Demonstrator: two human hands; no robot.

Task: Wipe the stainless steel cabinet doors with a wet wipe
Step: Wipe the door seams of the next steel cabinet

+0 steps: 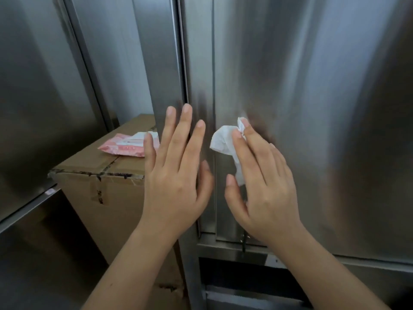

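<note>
Door (312, 108) spans 12 to 4 o'clock | cardboard box (100, 198) at 8 o'clock | left hand (176, 175) centre, straight fingers spread on door edge | right hand (263, 186) at its 3 o'clock, fingers straight | wipe pack (127, 145) on box | wet wipe (223, 142) under right fingertips, against door

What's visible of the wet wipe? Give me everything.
The wet wipe is white, thin, soft-looking cloth, crumpled into loose folds. It lies against the stainless steel cabinet door, pressed there by the straight fingers of the right hand, which cover its right part; the left edge and a bottom corner stick out. Nothing else touches it.
</note>
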